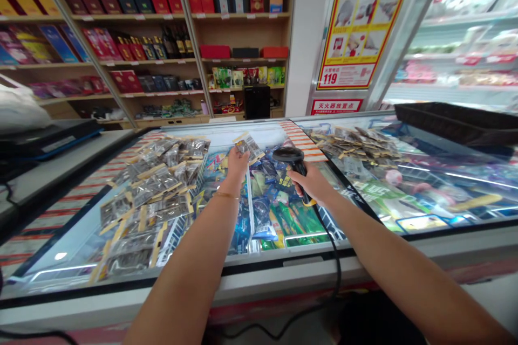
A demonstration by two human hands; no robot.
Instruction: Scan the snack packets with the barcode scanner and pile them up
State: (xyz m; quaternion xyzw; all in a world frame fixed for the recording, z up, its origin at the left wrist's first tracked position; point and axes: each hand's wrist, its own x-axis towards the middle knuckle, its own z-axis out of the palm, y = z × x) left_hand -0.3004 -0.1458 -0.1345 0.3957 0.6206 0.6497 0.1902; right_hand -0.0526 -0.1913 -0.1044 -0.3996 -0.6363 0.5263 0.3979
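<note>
My left hand (238,161) is closed on a small clear packet (250,146) with a tan edge, held above the glass top of a chest freezer (226,132). My right hand (311,180) grips a black handheld barcode scanner (289,155) by its handle, its head turned toward the packet. From the handle a black cable (329,237) runs down over the freezer's front edge. Many similar packets (162,172) lie heaped on the glass to the left. Another pile of packets (356,143) rests on the right side.
Beneath the glass are colourful frozen-food bags (283,215). A black tray (457,121) sits at the right rear. Strips of orange-striped labels (303,140) lie on the glass. Shelves of boxes (238,16) stand behind, and a dark device (52,135) is at the left.
</note>
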